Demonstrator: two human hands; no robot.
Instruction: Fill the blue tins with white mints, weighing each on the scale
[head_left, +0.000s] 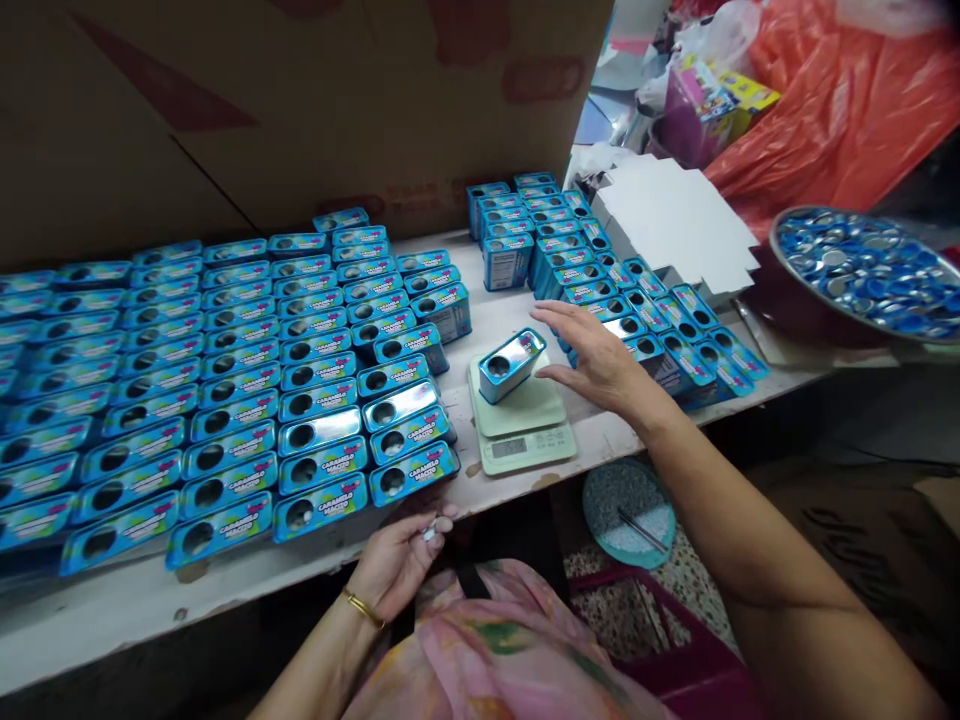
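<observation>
A blue tin (511, 364) with a round hole in its top sits tilted on a small pale green scale (520, 421) on the white table (225, 585). My right hand (592, 358) hovers just right of the tin, fingers stretched out and apart, holding nothing. My left hand (401, 560) is at the table's front edge, below the rows of tins, its fingers pinched round a small pale item I cannot make out. A gold bangle is on that wrist.
Several rows of matching blue tins (225, 380) cover the table's left. More tins (600, 280) are stacked right of the scale. Flat white cardboard (675, 225), a metal bowl of blue lids (870, 270), a brown carton wall (300, 100) and orange plastic (840, 90) surround them.
</observation>
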